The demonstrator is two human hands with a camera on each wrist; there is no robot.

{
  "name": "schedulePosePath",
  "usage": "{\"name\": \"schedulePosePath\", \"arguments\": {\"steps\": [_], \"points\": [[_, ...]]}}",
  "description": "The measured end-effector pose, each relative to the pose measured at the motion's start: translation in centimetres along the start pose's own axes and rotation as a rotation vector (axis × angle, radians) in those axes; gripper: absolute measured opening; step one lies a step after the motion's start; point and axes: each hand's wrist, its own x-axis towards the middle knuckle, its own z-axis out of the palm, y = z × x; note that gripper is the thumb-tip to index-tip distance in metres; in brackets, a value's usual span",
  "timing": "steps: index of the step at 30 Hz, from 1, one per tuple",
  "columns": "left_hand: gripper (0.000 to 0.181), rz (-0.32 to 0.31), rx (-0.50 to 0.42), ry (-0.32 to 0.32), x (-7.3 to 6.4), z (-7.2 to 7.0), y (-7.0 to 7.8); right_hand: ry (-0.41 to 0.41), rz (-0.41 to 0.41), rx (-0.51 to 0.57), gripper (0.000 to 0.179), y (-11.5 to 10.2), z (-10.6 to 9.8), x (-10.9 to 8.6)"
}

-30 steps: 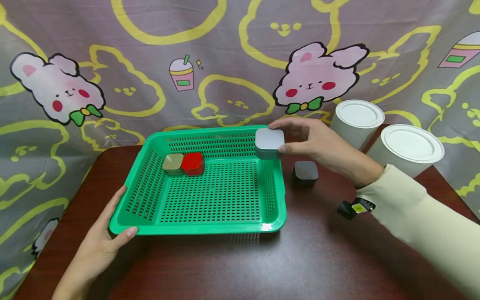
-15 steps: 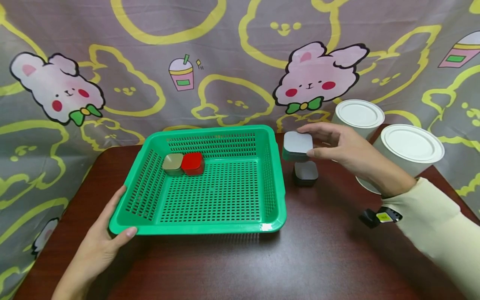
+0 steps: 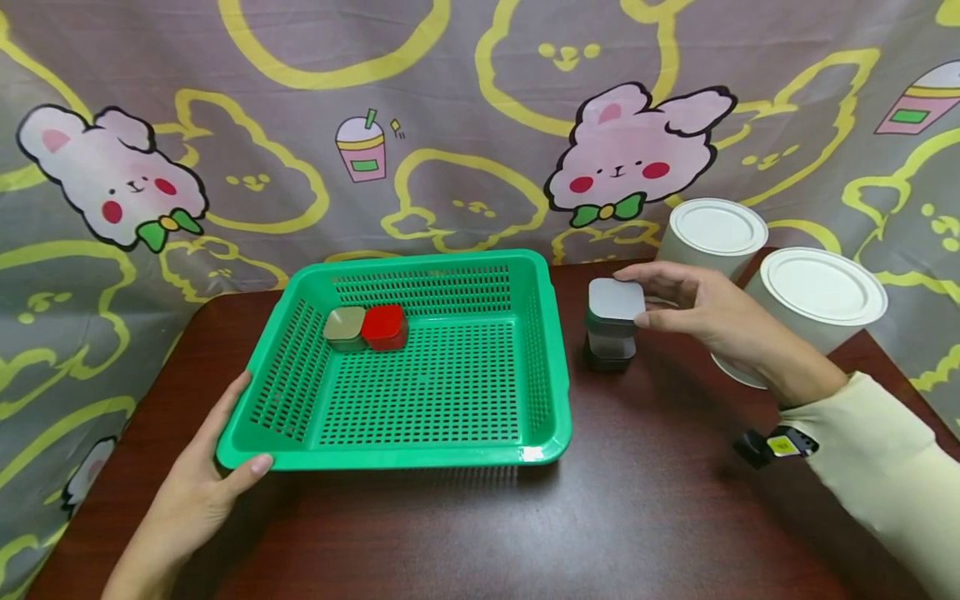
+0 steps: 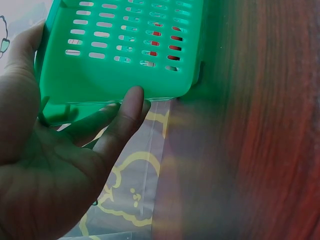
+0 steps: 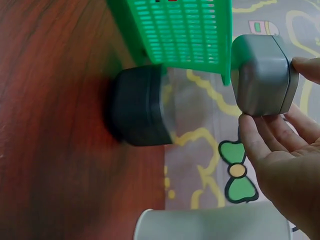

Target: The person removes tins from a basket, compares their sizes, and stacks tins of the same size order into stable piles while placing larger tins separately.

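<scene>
My right hand pinches a square silver-grey tin between thumb and fingers, to the right of the green plastic basket. Below it a dark square tin stands on the table; the right wrist view shows a gap between the silver tin and the dark one. My left hand holds the basket's front left corner, thumb at the front rim and fingers along the left side. Inside the basket, a beige tin and a red tin sit side by side at the back left.
Two white lidded canisters, a rear one and a nearer one, stand at the back right beyond my right hand. A patterned curtain hangs behind the dark red wooden table.
From over the basket's back right rim, the silver tin has moved right, then lower, until it partly covers the dark tin in the head view. My left hand and the basket keep their place.
</scene>
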Motion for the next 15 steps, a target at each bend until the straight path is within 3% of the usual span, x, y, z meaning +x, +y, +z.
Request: {"name": "schedulePosePath", "arguments": {"steps": [10,15], "points": [[0.098,-0.043,0.036,-0.008,-0.1,-0.1,0.0,-0.026,0.012,0.029,0.046,1.9,-0.4,-0.1],[0.098,-0.041,0.033,-0.009,-0.1,0.0,0.0,-0.023,0.02,-0.034,0.049,2.4,-0.4,0.1]]}}
